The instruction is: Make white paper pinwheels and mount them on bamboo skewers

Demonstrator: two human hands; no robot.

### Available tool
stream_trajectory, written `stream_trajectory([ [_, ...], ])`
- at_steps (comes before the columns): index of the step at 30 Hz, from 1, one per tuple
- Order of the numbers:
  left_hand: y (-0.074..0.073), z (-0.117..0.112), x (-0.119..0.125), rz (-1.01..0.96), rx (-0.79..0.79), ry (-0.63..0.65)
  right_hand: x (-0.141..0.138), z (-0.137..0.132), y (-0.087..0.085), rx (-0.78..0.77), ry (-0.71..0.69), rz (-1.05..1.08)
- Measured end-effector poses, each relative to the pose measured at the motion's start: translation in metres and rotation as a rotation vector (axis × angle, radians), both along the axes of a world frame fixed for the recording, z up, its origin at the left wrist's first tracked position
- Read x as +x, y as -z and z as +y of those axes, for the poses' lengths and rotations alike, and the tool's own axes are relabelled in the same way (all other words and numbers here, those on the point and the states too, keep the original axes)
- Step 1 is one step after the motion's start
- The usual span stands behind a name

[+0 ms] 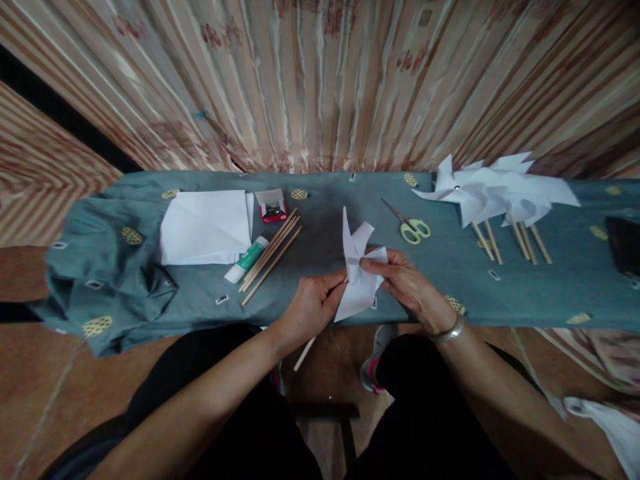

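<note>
A white paper pinwheel (361, 293) is held over the front edge of the cloth-covered table. My right hand (407, 280) pinches it, thumb pressed at its middle. Closed round a thin wooden stick (305, 353) behind the pinwheel is my left hand (315, 303); the stick's lower end sticks out below that hand. Whether a pin sits at the pinwheel's middle is hidden by the thumb. Beyond the hands lie scissors (413, 230) with pale green handles. Left of them, several loose wooden sticks (273, 257) rest beside a green and white glue tube (247, 260).
A small red and white box (271, 207) with metal pins inside stands open near a stack of white paper (205, 227). Several pinwheels (500, 187) on sticks lie at the right. A dark object (624, 245) sits at the far right edge. A curtain (320, 87) hangs behind.
</note>
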State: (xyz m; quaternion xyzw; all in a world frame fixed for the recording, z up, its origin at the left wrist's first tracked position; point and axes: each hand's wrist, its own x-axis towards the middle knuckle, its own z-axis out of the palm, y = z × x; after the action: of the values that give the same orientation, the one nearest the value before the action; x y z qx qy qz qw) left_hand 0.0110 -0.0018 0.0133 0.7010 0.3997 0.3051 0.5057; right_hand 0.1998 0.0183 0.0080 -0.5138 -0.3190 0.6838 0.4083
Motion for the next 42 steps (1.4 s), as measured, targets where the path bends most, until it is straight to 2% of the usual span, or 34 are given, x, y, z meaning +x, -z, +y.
stream_trajectory([
  [5, -0.002, -0.001, -0.001, -0.010, 0.003, -0.022, -0.006, -0.004, 0.000, -0.053, 0.047, 0.051],
  [8, -0.005, -0.001, -0.002, -0.022, 0.005, 0.016, -0.005, -0.005, -0.002, -0.058, 0.051, 0.052],
  [11, -0.005, -0.001, -0.003, -0.001, 0.006, 0.039, -0.002, -0.004, -0.004, -0.027, 0.022, 0.011],
  [17, 0.000, -0.002, -0.001, 0.077, 0.032, -0.012, 0.001, -0.002, -0.005, 0.062, -0.011, -0.085],
  [25, -0.006, -0.002, -0.002, -0.043, -0.102, -0.029, -0.005, -0.001, -0.002, -0.034, 0.028, -0.040],
  [29, 0.000, -0.001, -0.002, -0.056, -0.117, -0.039, -0.005, 0.001, 0.001, -0.055, 0.026, -0.014],
  [34, 0.007, 0.009, 0.002, -0.246, -0.274, -0.093, -0.004, 0.009, 0.000, 0.003, -0.018, 0.016],
  [37, 0.003, 0.014, 0.006, -0.307, -0.320, -0.124, -0.002, 0.013, -0.001, 0.035, -0.023, 0.020],
  [42, -0.007, 0.019, 0.008, -0.285, -0.342, -0.210, -0.001, 0.017, -0.002, 0.060, 0.008, 0.050],
])
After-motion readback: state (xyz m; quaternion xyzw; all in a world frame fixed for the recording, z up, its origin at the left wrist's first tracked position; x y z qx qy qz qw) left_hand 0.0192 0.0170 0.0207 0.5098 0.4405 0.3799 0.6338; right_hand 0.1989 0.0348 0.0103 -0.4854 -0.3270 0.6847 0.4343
